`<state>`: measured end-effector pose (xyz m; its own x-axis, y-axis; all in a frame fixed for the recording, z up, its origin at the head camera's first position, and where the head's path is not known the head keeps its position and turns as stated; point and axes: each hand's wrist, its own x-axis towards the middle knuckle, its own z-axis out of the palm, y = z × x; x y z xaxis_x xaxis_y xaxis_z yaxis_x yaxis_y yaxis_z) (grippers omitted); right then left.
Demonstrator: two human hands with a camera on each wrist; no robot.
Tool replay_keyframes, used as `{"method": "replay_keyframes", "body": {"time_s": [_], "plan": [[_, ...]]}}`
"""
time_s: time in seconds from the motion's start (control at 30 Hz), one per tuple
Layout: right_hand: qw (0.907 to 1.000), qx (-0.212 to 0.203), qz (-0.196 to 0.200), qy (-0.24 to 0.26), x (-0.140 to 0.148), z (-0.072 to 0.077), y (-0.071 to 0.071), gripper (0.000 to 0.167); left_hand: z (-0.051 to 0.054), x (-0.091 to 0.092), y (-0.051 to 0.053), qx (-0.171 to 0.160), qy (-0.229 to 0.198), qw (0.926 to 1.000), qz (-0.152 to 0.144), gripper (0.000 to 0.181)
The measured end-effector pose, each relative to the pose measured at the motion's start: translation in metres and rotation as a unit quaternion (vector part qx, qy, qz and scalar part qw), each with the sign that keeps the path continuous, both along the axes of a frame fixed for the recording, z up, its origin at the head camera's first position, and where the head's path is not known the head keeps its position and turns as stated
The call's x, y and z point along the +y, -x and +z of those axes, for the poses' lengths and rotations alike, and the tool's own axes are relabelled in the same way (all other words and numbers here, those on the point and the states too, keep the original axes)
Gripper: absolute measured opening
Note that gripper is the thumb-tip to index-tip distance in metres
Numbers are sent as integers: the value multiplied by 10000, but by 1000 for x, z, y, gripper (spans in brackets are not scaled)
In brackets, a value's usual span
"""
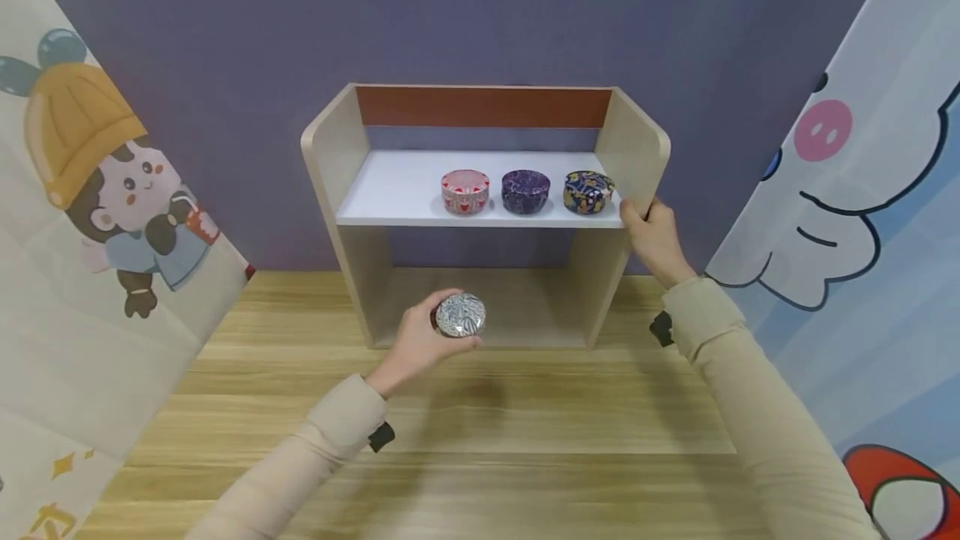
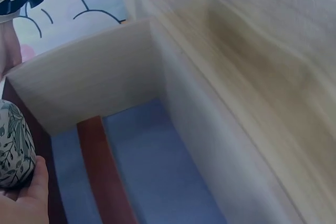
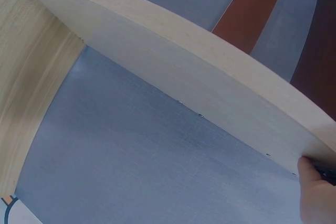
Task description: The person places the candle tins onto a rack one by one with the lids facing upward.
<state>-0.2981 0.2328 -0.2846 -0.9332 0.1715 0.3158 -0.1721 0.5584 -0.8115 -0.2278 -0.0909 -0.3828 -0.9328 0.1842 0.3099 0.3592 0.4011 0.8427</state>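
Observation:
My left hand (image 1: 422, 342) holds a small round tin with a black-and-white leaf pattern (image 1: 461, 315), fingers and thumb around its sides, in front of the shelf's lower level. The left wrist view shows part of this patterned tin (image 2: 14, 148) at the left edge. At the right side panel of a small two-level shelf unit (image 1: 636, 144), my right hand (image 1: 658, 242) grips the panel's front edge. On the white upper board (image 1: 405, 190) stand a pink-and-red tin (image 1: 465, 192), a dark purple tin (image 1: 525, 192) and a navy floral tin (image 1: 588, 192), side by side.
The shelf unit stands on a wood-grain table (image 1: 525, 440), against a blue-grey backdrop (image 1: 480, 15). A brown strip (image 1: 483, 107) crosses the unit's upper back. Printed cartoon curtains (image 1: 97, 357) hang at both sides.

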Motion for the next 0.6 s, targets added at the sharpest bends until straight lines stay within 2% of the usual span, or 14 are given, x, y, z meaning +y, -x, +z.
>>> {"method": "replay_keyframes", "body": {"time_s": [0.1,0.6], "plan": [[10000,-17,27,38,1,1,0,55,10,-8,-1,29,85,9999,134,68],[9999,-100,-27,-84,2,0,0,56,54,-36,-1,140,312,9987,367,73]]}}
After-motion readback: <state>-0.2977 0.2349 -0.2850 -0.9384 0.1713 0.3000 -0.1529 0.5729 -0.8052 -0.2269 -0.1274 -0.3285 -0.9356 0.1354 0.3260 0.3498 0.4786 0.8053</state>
